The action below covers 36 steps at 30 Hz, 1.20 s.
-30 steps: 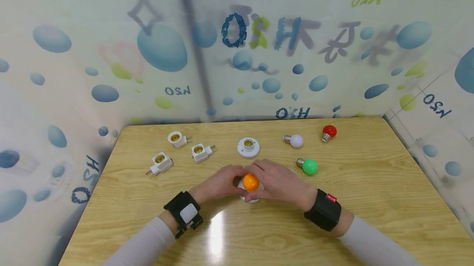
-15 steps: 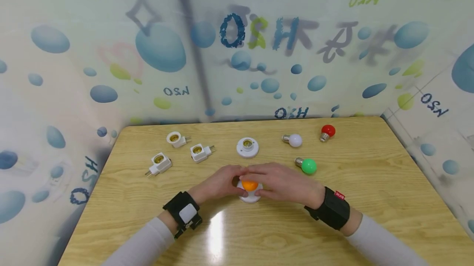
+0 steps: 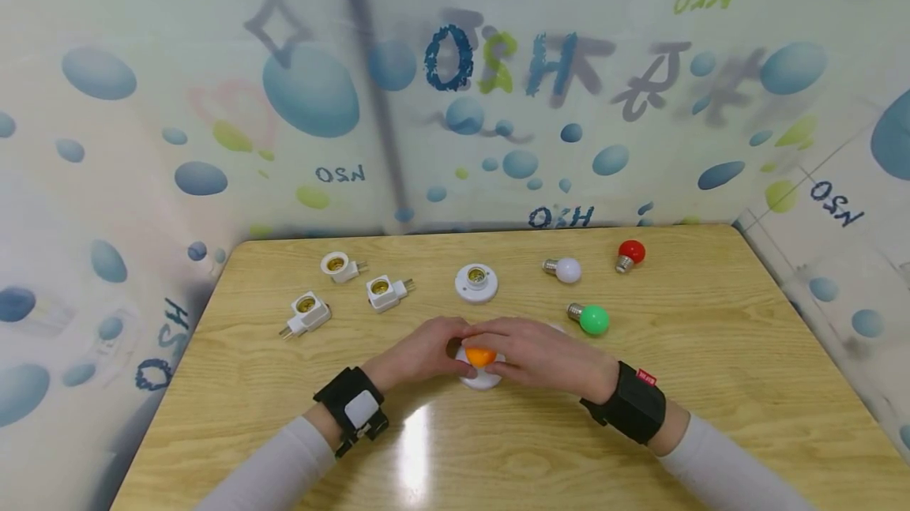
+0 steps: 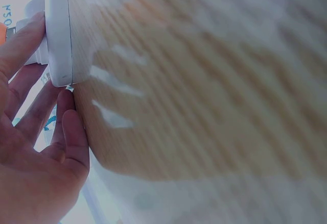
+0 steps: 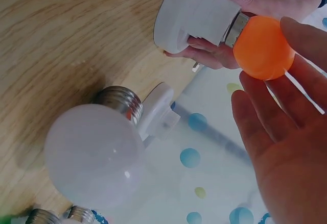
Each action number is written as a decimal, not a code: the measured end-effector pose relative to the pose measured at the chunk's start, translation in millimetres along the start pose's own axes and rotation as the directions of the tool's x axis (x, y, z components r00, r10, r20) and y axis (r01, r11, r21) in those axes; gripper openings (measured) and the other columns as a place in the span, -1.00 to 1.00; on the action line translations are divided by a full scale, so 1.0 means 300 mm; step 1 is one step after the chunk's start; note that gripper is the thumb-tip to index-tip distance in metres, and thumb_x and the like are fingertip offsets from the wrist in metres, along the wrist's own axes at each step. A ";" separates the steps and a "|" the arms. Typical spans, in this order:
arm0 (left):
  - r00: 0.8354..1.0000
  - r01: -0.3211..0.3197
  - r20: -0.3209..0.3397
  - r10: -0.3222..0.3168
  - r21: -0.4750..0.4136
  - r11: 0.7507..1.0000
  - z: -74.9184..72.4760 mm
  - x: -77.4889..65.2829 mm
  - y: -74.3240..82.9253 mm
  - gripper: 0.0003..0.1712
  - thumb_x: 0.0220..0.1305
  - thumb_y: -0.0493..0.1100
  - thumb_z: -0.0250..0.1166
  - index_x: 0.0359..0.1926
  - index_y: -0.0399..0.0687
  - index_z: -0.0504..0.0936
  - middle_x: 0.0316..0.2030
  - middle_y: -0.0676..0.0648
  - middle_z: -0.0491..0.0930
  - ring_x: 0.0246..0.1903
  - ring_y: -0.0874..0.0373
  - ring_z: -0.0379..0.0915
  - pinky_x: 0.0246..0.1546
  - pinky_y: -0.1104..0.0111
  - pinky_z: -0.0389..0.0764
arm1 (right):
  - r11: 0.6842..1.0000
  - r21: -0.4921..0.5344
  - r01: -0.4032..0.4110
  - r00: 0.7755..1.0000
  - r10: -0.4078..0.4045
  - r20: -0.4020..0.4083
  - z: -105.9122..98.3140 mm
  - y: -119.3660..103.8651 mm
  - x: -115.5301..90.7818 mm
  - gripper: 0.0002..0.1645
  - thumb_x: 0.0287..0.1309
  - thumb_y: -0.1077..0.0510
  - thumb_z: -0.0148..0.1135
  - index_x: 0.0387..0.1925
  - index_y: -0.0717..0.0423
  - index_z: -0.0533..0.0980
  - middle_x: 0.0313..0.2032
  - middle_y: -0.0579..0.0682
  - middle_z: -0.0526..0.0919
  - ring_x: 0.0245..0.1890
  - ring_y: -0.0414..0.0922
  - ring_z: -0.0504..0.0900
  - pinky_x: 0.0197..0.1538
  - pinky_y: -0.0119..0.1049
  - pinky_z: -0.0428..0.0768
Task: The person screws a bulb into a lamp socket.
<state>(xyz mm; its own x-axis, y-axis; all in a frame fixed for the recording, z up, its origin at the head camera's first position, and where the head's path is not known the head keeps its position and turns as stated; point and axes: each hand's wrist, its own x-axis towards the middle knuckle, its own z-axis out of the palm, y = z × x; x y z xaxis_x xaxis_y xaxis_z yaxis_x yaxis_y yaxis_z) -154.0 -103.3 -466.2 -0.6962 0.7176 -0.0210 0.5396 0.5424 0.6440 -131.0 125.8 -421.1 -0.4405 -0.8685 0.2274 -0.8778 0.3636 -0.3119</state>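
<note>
An orange light bulb (image 3: 480,356) stands upright in a round white lamp holder (image 3: 482,381) at the middle of the table. My left hand (image 3: 426,349) grips the holder, thumb on the near side; the left wrist view shows fingers around its white base (image 4: 60,35). My right hand (image 3: 536,349) reaches over from the right and holds the bulb between thumb and fingertips. In the right wrist view, part of the metal screw base (image 5: 235,29) shows between the orange globe (image 5: 263,48) and the socket; the rest of the thread is hidden inside.
Another round lamp holder (image 3: 476,283) lies behind. Three white plug-in sockets (image 3: 385,294) sit at left. At right lie a green bulb (image 3: 594,320), a white bulb (image 3: 567,270) and a red bulb (image 3: 631,251). Another white bulb (image 5: 94,155) lies beside my right hand.
My right hand has shifted its fingers around the orange bulb, its wrist moving right and then slightly back left. My left hand stays on the lamp holder.
</note>
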 end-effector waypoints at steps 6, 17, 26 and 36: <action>1.000 0.011 0.007 -0.011 -0.007 1.000 0.000 0.000 -0.001 -0.54 0.02 0.05 0.46 -0.04 0.05 0.62 -0.21 0.20 0.56 -0.21 0.27 0.42 -0.06 0.37 0.44 | 1.000 0.013 -0.013 0.999 0.013 -0.032 0.012 0.000 0.005 -0.56 0.19 0.10 0.29 0.11 0.05 0.55 0.12 -0.10 0.54 0.11 -0.21 0.46 0.17 -0.32 0.43; 1.000 -0.015 -0.012 0.015 0.003 1.000 0.002 -0.001 -0.001 -0.60 0.04 -0.04 0.46 -0.07 0.02 0.63 -0.22 0.18 0.58 -0.21 0.26 0.43 -0.06 0.39 0.45 | 0.997 -0.046 -0.066 0.992 0.060 -0.113 0.033 -0.002 0.018 -0.54 0.11 -0.19 0.27 -0.07 -0.01 0.55 -0.12 -0.16 0.52 -0.15 -0.26 0.43 -0.04 -0.44 0.48; 0.999 -0.032 -0.022 0.032 0.011 0.999 0.006 -0.002 -0.004 -0.60 0.04 -0.06 0.46 -0.07 -0.03 0.64 -0.23 0.15 0.58 -0.24 0.25 0.43 -0.09 0.40 0.46 | 0.987 -0.130 -0.094 0.984 0.072 -0.162 0.062 0.006 0.026 -0.42 0.07 -0.34 0.21 -0.11 0.02 0.50 -0.23 -0.19 0.45 -0.27 -0.29 0.37 -0.20 -0.47 0.44; 1.000 -0.029 -0.003 0.029 0.012 1.000 0.002 -0.003 -0.004 -0.42 0.04 0.01 0.46 0.13 0.05 0.59 -0.01 0.14 0.58 -0.07 0.27 0.42 0.06 0.35 0.42 | 0.991 -0.061 -0.119 0.992 0.116 -0.044 0.018 -0.003 0.005 -0.20 0.13 -0.35 0.16 0.31 -0.06 0.38 0.23 -0.12 0.44 0.21 -0.17 0.38 0.23 -0.18 0.37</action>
<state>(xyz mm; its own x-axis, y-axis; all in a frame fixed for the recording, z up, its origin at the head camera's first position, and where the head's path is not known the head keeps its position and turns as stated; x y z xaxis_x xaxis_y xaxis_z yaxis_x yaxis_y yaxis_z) -153.7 -104.2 -467.4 -0.6815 0.7318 0.0000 0.5654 0.5266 0.6348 -129.7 122.3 -425.5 -0.5473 -0.8046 0.2303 -0.8292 0.4837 -0.2802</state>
